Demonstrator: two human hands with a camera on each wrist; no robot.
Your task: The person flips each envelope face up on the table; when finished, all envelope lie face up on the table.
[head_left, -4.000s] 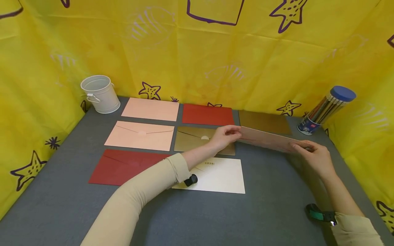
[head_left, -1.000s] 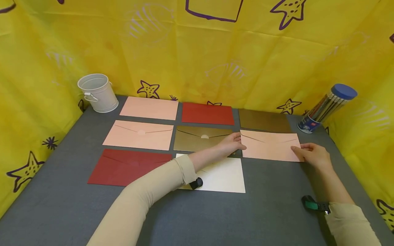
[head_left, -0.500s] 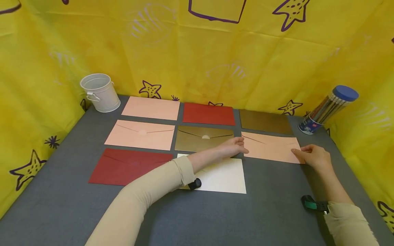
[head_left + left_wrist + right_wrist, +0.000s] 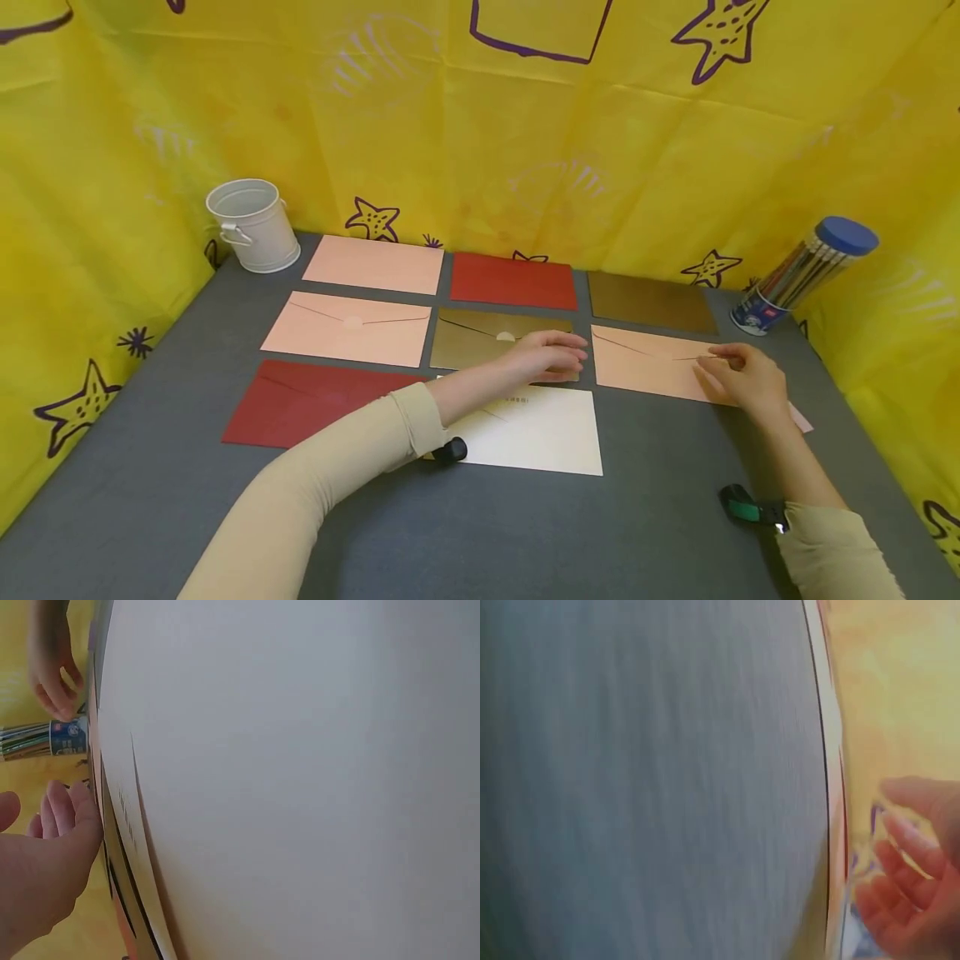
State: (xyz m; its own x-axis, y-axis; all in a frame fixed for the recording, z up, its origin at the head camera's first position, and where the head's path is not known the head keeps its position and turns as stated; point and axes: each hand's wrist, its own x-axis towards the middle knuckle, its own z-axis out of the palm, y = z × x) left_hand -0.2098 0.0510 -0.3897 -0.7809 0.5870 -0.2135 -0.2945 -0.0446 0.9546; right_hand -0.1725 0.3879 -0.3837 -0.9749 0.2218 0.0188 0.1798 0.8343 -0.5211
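My right hand (image 4: 750,385) is over the right end of a pink envelope (image 4: 637,360) on the table, fingers loosely bent. In the right wrist view nothing is held between its fingers. A pale pink corner (image 4: 801,417) shows beyond that wrist. To the left, my left hand (image 4: 549,354) hovers over the right end of a gold envelope (image 4: 468,343) with a pale round seal, fingers relaxed and holding nothing. Below my left forearm lies a white envelope (image 4: 555,437), which fills most of the left wrist view and is partly hidden by the arm.
Pink (image 4: 375,265), red (image 4: 513,282) and brown (image 4: 648,300) envelopes form the back row. Another pink envelope (image 4: 345,332) and a dark red one (image 4: 307,400) lie at left. A white bucket (image 4: 258,229) and a pencil tub (image 4: 798,275) stand in the back corners.
The pink envelope, held tilted up by both hands earlier, has been lowered flat to the table. Both hands have let go; the left has moved off leftward, and the right has shifted slightly left.
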